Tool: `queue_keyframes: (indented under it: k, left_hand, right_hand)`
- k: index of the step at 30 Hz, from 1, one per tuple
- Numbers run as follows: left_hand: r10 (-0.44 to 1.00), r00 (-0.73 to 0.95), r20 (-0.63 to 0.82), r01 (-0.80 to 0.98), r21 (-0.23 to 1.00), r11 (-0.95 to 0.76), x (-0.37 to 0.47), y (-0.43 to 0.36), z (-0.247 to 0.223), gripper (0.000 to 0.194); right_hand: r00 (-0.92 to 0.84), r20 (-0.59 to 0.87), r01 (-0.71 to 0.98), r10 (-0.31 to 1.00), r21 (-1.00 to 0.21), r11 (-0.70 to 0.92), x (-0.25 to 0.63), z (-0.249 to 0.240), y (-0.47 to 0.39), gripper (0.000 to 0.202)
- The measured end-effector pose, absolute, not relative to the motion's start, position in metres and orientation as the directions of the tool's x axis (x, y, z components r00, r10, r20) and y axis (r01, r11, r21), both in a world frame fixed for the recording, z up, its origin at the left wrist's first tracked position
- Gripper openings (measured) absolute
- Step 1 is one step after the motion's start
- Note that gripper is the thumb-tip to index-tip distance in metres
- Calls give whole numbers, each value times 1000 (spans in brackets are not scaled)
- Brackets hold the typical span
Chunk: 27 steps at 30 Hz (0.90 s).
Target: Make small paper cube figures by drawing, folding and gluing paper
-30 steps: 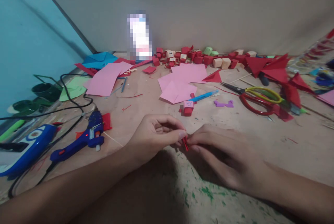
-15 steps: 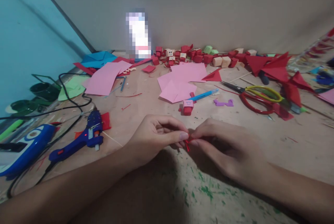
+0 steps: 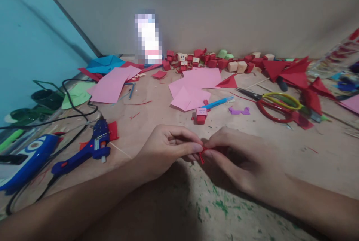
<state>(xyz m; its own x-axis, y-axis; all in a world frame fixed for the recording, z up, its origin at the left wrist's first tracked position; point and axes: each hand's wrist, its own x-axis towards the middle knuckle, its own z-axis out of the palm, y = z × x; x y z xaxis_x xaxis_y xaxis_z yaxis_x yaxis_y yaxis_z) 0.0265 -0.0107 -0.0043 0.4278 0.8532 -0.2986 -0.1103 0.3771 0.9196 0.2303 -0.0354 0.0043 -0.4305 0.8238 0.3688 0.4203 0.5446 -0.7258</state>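
Between my fingertips is a small piece of red paper [image 3: 201, 157], mostly covered by the fingers. My left hand [image 3: 174, 143] pinches it between thumb and fingers, closed. From the other side my right hand [image 3: 238, 155] closes thumb and forefinger on the same red piece. Just beyond the hands sits a small red paper figure [image 3: 201, 116] with a pink front that bears a drawn smiling face. Behind it lies a blue pen [image 3: 218, 102], slanting up to the right. A purple paper cutout [image 3: 239, 110] rests to the right of the figure.
Left of my hands lies a blue glue gun [image 3: 97, 144] with its black cord. Scissors [image 3: 276, 102] with yellow and red handles lie at right. Pink paper sheets [image 3: 202, 77] and several red paper blocks [image 3: 223, 63] are further back, near a lit, blurred screen [image 3: 150, 39].
Both hands keep nearly the same place and grip on the red paper piece. The view has shifted very slightly; nothing else has visibly moved.
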Motion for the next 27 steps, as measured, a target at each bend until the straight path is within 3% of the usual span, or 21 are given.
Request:
queue_keyframes:
  k: [11,27]
  left_hand:
    - [848,430,-309,-115,913,391,26,-13,-4,16]
    - [953,211,-217,-42,972,231,30,-19,-4,14]
  right_hand:
    - [-400,324,474,857,-728,496,229,5,-37,13]
    - [-393,370,460,842,-714,528,230,6,-37,12]
